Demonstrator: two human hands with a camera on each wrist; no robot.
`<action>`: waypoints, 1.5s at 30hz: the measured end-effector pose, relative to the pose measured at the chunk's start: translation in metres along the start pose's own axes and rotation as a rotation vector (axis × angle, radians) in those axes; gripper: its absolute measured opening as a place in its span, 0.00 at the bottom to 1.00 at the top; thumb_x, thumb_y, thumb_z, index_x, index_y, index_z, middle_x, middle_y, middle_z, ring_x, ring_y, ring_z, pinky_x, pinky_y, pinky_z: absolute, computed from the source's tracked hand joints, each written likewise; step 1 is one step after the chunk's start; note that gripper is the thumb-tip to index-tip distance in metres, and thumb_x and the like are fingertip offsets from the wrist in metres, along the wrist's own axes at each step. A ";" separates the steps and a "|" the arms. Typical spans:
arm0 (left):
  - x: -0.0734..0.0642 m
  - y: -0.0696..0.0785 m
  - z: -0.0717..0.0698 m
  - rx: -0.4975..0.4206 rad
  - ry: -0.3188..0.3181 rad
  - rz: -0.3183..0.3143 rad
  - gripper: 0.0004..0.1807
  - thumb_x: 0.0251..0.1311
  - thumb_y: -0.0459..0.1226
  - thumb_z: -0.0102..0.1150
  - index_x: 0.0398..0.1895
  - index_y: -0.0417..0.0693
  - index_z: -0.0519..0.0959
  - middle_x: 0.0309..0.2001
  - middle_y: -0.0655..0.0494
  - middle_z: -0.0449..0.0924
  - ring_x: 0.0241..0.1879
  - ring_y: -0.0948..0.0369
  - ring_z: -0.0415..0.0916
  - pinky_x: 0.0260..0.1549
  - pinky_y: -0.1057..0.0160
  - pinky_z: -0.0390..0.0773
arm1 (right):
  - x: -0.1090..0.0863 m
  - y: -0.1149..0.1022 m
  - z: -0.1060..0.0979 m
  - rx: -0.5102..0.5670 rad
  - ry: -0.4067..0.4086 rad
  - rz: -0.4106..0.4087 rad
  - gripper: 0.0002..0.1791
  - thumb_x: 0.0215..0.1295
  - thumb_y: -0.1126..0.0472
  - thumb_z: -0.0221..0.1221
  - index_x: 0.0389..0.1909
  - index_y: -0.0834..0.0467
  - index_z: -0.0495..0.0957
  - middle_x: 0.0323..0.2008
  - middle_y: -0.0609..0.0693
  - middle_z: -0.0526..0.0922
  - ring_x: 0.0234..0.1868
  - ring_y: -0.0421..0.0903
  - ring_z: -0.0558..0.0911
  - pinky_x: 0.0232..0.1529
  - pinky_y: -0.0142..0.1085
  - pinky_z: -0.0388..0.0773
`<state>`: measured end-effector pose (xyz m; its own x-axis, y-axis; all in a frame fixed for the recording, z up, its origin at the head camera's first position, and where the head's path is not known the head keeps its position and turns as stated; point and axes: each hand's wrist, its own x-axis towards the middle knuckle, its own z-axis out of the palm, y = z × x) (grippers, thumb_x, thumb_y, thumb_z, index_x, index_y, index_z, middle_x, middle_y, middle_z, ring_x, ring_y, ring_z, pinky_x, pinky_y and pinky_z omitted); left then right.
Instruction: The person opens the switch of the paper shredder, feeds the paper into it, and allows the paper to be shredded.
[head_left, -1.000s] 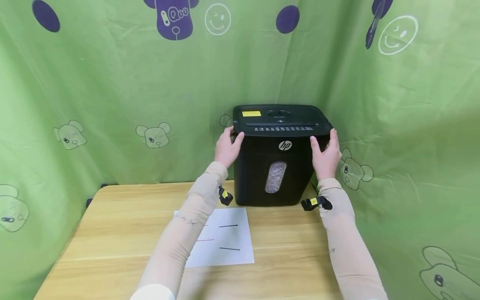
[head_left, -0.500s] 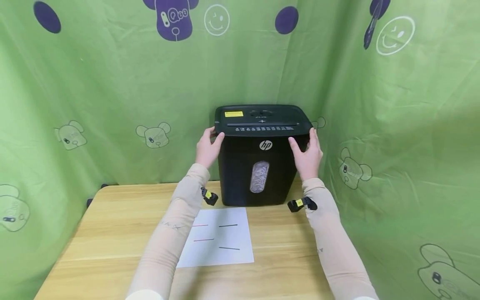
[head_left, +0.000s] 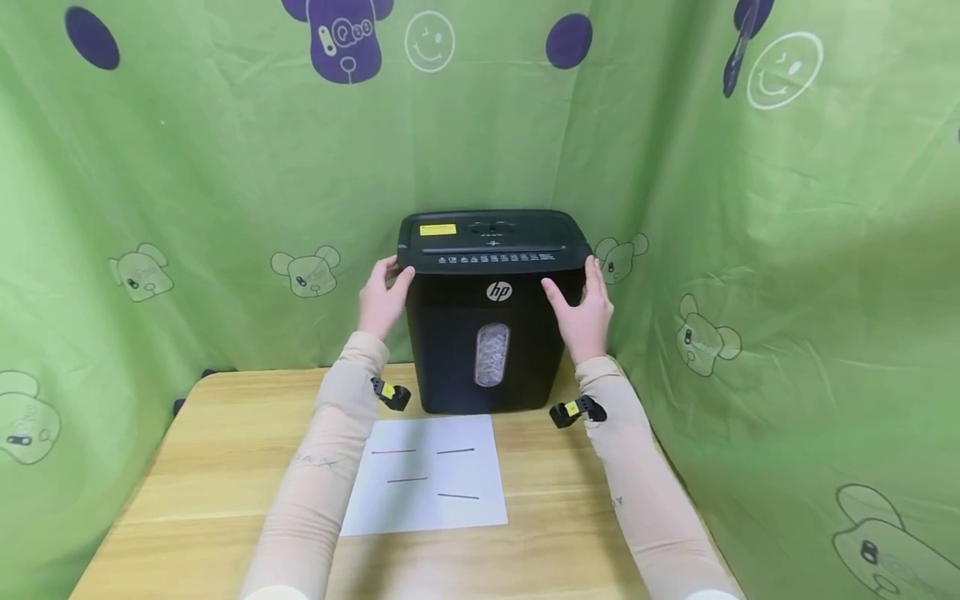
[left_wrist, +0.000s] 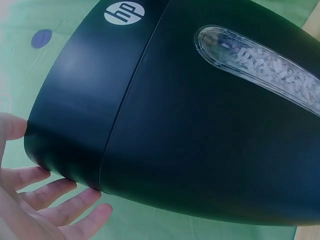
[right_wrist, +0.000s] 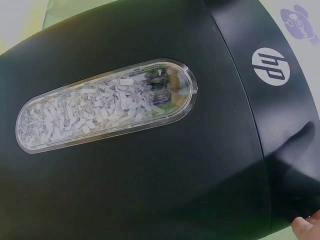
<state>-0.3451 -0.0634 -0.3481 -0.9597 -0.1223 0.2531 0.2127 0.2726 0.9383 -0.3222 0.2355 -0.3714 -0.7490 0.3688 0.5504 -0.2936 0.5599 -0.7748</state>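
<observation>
Shredder (head_left: 453, 333), black, stands upright at the far side of the table (head_left: 217, 467), right of the table's middle and just in front of the green curtain (head_left: 480, 142). A hand is on each side of it near the top. The left hand (head_left: 381, 302) has its fingers spread and gently bent: the left wrist view shows the thumb at the top edge and fingertips touching the side. The right hand (head_left: 587, 321) lies at the right side, fingers stretched up toward the far right corner and thumb apart from them, on or just before the front; how firmly either hand presses, I cannot tell.

On the front, a white logo (head_left: 498, 291) sits above an upright oval window (head_left: 492, 355), with pale shreds (right_wrist: 90, 112) packed behind it. A yellow label (head_left: 438, 229) is at the far left of the top, and a slot (head_left: 492, 250) runs across nearer the front.

Just on the near side of the shredder, white paper (head_left: 450, 433) lies flat, bearing four short lines, reddish on the left and black on the right. The left sleeve (head_left: 311, 492) passes over its left edge.
</observation>
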 end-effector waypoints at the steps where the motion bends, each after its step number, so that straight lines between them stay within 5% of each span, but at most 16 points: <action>1: 0.000 -0.001 -0.002 -0.001 0.006 -0.003 0.28 0.72 0.48 0.55 0.71 0.47 0.69 0.66 0.43 0.76 0.63 0.45 0.76 0.63 0.50 0.76 | -0.001 -0.001 0.002 -0.003 -0.005 0.001 0.49 0.62 0.42 0.69 0.78 0.59 0.58 0.78 0.59 0.58 0.76 0.55 0.65 0.75 0.41 0.65; 18: 0.002 -0.010 -0.036 0.020 0.042 -0.031 0.29 0.73 0.49 0.53 0.72 0.48 0.68 0.69 0.45 0.74 0.68 0.48 0.71 0.69 0.50 0.70 | -0.016 -0.020 0.025 -0.016 -0.051 -0.028 0.51 0.62 0.40 0.68 0.78 0.58 0.57 0.79 0.59 0.56 0.74 0.58 0.68 0.75 0.45 0.64; 45: 0.003 -0.023 -0.085 0.025 0.125 -0.071 0.28 0.75 0.46 0.50 0.73 0.45 0.67 0.70 0.45 0.72 0.71 0.51 0.67 0.73 0.53 0.63 | -0.039 -0.046 0.065 0.021 -0.105 -0.094 0.51 0.60 0.42 0.69 0.78 0.59 0.58 0.78 0.60 0.58 0.79 0.58 0.59 0.78 0.53 0.57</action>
<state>-0.3368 -0.1514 -0.3487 -0.9416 -0.2593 0.2151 0.1391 0.2824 0.9492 -0.3177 0.1468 -0.3775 -0.7750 0.2353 0.5865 -0.3770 0.5727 -0.7280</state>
